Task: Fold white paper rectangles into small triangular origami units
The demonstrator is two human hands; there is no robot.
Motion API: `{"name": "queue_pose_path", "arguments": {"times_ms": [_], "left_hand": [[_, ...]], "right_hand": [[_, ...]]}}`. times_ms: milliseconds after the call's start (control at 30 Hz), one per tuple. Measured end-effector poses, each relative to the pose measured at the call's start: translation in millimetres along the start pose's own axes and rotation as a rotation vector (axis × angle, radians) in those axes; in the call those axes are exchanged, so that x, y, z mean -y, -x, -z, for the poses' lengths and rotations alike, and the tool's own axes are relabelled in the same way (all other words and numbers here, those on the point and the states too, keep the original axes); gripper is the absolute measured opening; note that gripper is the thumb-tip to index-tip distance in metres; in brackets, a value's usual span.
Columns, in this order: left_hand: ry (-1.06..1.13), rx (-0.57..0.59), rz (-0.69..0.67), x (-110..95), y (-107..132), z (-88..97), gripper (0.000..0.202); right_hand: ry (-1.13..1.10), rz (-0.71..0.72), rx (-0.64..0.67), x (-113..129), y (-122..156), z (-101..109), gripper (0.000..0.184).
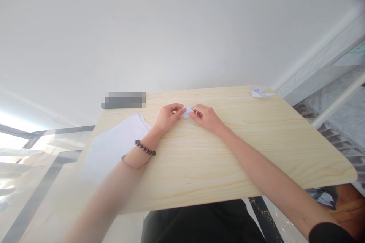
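Observation:
A small piece of folded white paper is held between both hands over the middle of the wooden table. My left hand pinches its left side between thumb and fingers. From the other side, my right hand grips the paper's right edge with thumb and forefinger. The finer folds are too small to make out. Under and beside my left forearm lie several loose white paper sheets.
At the far right corner of the pale wooden table sits a folded white paper figure. A blurred-out dark patch covers something at the back left. Behind the table rises a white wall.

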State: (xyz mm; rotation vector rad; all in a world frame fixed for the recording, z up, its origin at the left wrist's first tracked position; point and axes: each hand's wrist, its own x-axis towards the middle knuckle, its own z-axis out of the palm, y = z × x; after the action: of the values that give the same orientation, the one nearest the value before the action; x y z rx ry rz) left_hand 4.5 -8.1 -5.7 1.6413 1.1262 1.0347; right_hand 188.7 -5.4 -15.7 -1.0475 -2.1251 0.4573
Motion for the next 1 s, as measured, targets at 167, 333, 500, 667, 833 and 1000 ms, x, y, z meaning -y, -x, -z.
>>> {"name": "queue_pose_path", "arguments": {"times_ms": [167, 333, 500, 667, 833, 1000], "left_hand": [[0.007, 0.028, 0.028, -6.1, 1.8, -1.2, 0.041], [-0.116, 0.107, 0.084, -10.0, 3.9, 0.5, 0.035], [-0.182, 0.093, 0.08, -9.1, 2.5, 1.8, 0.032], [-0.171, 0.122, 0.088, -8.5, 3.0, 2.7, 0.034], [-0.099, 0.095, 0.033, -7.2, 4.1, 1.0, 0.036], [-0.072, 0.028, -0.05, -4.4, 2.6, 0.8, 0.034]], "right_hand": [[-0.029, -0.006, -0.015, 0.0, -0.8, 2.4, 0.025], [-0.072, -0.027, -0.038, 2.2, -0.6, 4.3, 0.024], [-0.063, 0.006, -0.014, 2.6, -0.7, 2.7, 0.027], [-0.077, -0.013, 0.009, 3.2, -0.1, 3.2, 0.026], [-0.09, 0.007, 0.034, 3.1, -1.5, 4.0, 0.026], [-0.045, 0.075, 0.065, 2.7, -2.2, 3.8, 0.024]]}}
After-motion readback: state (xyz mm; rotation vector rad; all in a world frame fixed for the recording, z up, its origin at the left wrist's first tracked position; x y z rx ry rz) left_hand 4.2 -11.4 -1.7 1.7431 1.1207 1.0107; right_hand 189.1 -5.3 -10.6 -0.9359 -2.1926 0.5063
